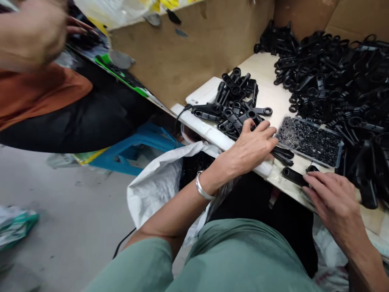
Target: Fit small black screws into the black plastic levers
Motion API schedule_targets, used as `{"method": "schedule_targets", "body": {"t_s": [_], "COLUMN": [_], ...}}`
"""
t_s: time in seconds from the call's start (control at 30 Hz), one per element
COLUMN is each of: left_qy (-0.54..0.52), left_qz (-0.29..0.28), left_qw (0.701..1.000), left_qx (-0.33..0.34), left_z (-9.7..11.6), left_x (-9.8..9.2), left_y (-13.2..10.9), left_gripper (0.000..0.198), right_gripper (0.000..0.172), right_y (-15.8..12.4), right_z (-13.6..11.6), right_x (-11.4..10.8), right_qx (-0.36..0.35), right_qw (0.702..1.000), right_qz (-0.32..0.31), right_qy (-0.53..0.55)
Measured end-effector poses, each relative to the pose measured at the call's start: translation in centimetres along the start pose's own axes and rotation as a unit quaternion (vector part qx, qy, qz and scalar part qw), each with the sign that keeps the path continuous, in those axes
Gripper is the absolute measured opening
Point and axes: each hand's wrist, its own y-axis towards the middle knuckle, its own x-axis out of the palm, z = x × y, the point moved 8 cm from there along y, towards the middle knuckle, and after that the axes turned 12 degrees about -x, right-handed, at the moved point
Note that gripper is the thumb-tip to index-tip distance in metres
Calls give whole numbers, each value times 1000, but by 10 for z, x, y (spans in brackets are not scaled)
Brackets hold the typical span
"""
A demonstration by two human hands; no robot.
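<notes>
My left hand (251,146) reaches over the near side of a heap of black plastic arms (232,115), its fingers bent and apart. Below its fingertips, more slim black parts (283,155) lie on the tabletop; whether the hand touches any is hard to see. Close to the table's front edge, my right hand (336,198) has thumb and fingers closed on a black plastic arm (293,177) with a ring-shaped end. Its other end is hidden under the fingers. Between the heaps sits a clear plastic box (337,159) full of tiny dark pieces.
A large mound of black plastic parts (328,77) covers the right of the table. Cardboard (194,52) stands along the far left side. Beneath the edge hangs a white sack (154,186), near a blue stool (133,148). At left sits another person, one arm (30,36) blurred.
</notes>
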Motion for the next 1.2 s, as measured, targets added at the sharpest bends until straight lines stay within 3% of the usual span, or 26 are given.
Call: {"method": "schedule_targets", "body": {"t_s": [0.13, 0.27, 0.37, 0.53, 0.77, 1.07, 1.2], "left_qy": [-61, -87, -79, -108, -130, -146, -143], "left_qz": [55, 64, 59, 51, 40, 41, 48], "left_qw": [997, 988, 986, 981, 978, 977, 978], "left_qx": [13, 108, 133, 156, 160, 147, 145], "left_z": [20, 67, 84, 82, 80, 82, 82], "left_x": [-9, -2, 8, 11, 13, 18, 17], "left_y": [-16, -25, -26, -32, -41, -42, -42], "left_gripper": [15, 15, 17, 23, 24, 24, 26], "right_gripper": [30, 32, 32, 29, 21, 21, 23], "right_y": [-23, -32, -29, -33, -33, -6, -8], "right_z": [25, 30, 24, 20, 23, 15, 21], "right_x": [-25, -34, -32, -18, -12, 1, -3], "right_qx": [50, 74, 74, 63, 64, 41, 63], "right_qw": [997, 996, 997, 997, 994, 997, 997], "right_qz": [59, 56, 36, -36, -83, -58, -32], "right_qy": [5, 8, 11, -13, -36, 1, 28]}}
